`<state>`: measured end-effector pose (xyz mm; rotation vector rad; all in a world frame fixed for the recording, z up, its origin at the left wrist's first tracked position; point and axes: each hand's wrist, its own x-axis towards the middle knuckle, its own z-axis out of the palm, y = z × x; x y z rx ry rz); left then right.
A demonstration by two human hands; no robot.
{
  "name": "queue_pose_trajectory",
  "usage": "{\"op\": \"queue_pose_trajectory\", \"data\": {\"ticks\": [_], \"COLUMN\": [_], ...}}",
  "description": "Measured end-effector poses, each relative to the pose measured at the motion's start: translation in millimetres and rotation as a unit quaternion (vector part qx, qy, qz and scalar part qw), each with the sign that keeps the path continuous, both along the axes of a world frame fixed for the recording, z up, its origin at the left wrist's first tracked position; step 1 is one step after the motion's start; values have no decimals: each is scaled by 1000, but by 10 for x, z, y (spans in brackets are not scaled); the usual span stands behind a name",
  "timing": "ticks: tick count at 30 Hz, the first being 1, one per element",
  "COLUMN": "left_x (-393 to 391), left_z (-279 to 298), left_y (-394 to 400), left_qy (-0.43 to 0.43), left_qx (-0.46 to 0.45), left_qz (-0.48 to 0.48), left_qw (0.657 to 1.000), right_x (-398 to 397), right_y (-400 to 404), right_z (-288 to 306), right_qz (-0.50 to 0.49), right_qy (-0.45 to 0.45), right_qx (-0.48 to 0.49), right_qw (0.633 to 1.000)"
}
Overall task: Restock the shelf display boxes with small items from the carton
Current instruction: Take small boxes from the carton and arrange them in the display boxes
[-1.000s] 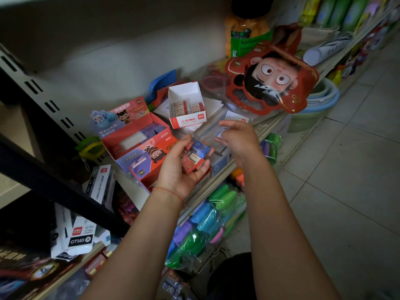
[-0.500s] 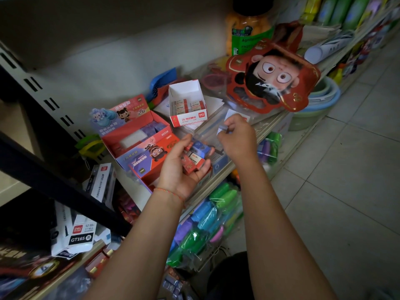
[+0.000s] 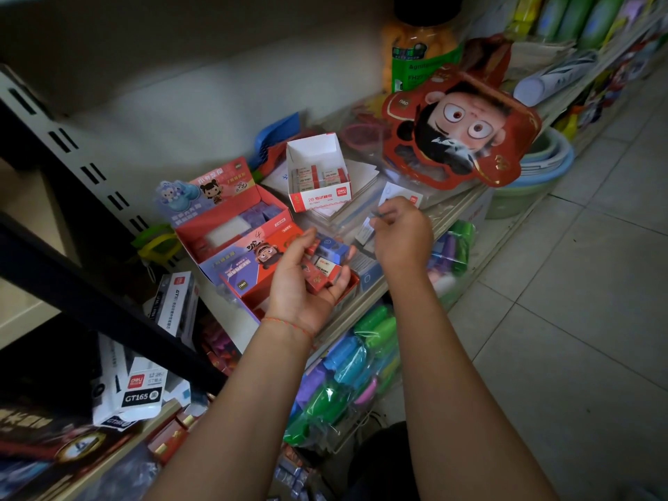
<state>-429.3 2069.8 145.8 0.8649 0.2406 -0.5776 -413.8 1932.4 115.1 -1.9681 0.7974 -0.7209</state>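
My left hand point(image 3: 303, 287) is palm up over the shelf edge and cradles several small boxed erasers point(image 3: 327, 260), red and blue, with the thumb curled over them. My right hand point(image 3: 401, 233) hovers just right of it, fingers curled, pinching a small pale item point(image 3: 368, 226) at its fingertips. Under my left hand stands a red display box with a cartoon face point(image 3: 253, 262). Behind it is a red display box point(image 3: 231, 222) holding purple and white items. A white display box point(image 3: 318, 175) with a red front, holding a few erasers, stands further back.
A large red cartoon-face package point(image 3: 459, 132) leans at the right of the shelf, an orange jar point(image 3: 415, 48) behind it. Green basins point(image 3: 535, 168) sit on the tiled floor. Coloured cases in plastic bags point(image 3: 347, 370) hang below. White GT165 boxes point(image 3: 137, 388) lie on the lower left shelf.
My right hand drew back from the flat packets on the shelf, curling its fingers around a small item. My left hand stayed in place with the erasers.
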Motion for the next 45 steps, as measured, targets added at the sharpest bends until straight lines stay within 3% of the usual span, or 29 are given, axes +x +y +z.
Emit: {"op": "queue_pose_trajectory", "data": {"ticks": [7, 11, 21, 28, 36, 39, 42, 45], "left_x": [5, 3, 16, 27, 41, 58, 71, 80], "left_z": [-10, -11, -18, -33, -43, -34, -9, 19], "left_y": [-1, 0, 1, 7, 36, 73, 107, 141], "left_qy": [2, 5, 7, 9, 6, 6, 8, -3], "left_qx": [-3, -4, -3, -1, -12, -45, -66, -63], "left_qz": [2, 2, 1, 0, -11, -28, -23, -18], "left_qw": [1000, 1000, 1000, 1000, 1000, 999, 998, 998], "right_x": [-10, -24, -108, -124, -115, -129, -125, -178], "right_y": [-10, -22, 9, 39, 58, 51, 88, 186], "right_z": [7, 42, 111, 144, 139, 223, 365, 491], "right_qz": [-9, -6, 35, 99, 101, 111, 173, 310], "right_qy": [19, 53, 259, 266, 323, 263, 92, 54], "right_qx": [-18, -109, -213, -210, -226, -214, -101, 18], "right_qw": [1000, 993, 941, 935, 913, 934, 975, 949]}}
